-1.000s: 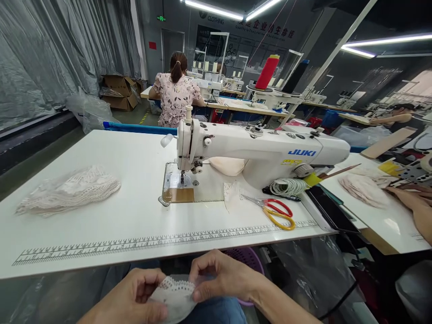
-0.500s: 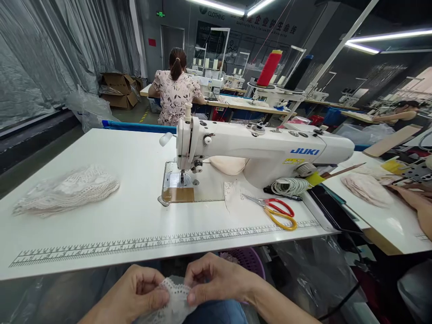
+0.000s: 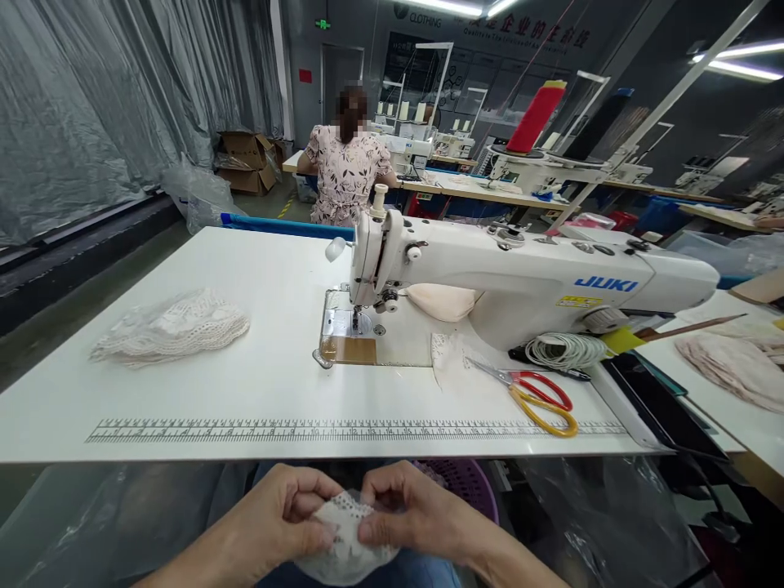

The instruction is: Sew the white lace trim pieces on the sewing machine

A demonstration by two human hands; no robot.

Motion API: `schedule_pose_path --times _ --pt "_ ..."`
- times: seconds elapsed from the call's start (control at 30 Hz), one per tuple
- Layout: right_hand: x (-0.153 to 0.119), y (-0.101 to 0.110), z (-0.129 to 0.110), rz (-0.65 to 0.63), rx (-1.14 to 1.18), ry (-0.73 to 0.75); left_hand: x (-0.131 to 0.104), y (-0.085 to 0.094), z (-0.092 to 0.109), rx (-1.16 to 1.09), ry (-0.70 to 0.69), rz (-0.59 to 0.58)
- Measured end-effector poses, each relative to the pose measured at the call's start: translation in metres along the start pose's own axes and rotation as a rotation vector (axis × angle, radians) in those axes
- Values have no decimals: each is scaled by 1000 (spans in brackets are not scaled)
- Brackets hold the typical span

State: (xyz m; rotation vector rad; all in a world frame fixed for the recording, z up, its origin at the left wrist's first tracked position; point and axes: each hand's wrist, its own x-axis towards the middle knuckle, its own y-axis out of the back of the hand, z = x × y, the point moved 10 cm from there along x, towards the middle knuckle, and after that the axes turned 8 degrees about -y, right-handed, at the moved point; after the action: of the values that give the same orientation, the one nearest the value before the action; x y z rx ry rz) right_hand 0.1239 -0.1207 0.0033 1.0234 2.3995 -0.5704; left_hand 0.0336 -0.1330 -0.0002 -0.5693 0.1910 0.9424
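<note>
A piece of white lace fabric (image 3: 346, 543) is pinched between my two hands, low in front of the table and above my lap. My left hand (image 3: 287, 523) is closed on its left side, thumb on top. On the right side, my right hand (image 3: 413, 514) grips it between thumb and curled fingers. Beyond the table edge stands a white JUKI sewing machine (image 3: 520, 278), its presser foot (image 3: 356, 318) over the metal plate. A stack of lace pieces (image 3: 177, 327) lies on the left of the table, partly under clear film.
Scissors (image 3: 542, 400) with red and yellow handles lie right of the needle plate, beside a lace scrap (image 3: 450, 355). A coiled white cord (image 3: 567, 351) is behind them. Below the table sits a purple basket (image 3: 469, 486). Another person (image 3: 348, 167) sits ahead, back turned.
The view has swung left, so the table and machine appear further right. Both hands still hold the lace, which now shows a broader, rounder face below the fingers.
</note>
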Motion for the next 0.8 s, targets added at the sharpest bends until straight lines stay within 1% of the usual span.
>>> schedule_pose_path --times 0.07,0.2,0.27,0.33,0.47,0.57,0.73,0.8 --pt "0 4 4 12 38 -16 -1 -1 1 1 -28 -32" --pt "-2 8 8 15 13 -25 -3 2 3 160 -51 -30" --pt "-3 9 6 25 -26 -6 -1 2 0 184 -31 -13" --pt "-4 11 3 39 -57 13 1 2 -4 156 -8 19" --pt "-6 13 3 50 -84 27 3 7 -7 160 -20 99" --pt "-7 13 7 24 -101 8 1 10 -7 180 -29 113" --pt "-10 12 9 -53 -91 -6 -3 11 -5 198 -64 62" --pt "-11 10 11 -102 -52 -22 -4 11 -7 172 -43 53"
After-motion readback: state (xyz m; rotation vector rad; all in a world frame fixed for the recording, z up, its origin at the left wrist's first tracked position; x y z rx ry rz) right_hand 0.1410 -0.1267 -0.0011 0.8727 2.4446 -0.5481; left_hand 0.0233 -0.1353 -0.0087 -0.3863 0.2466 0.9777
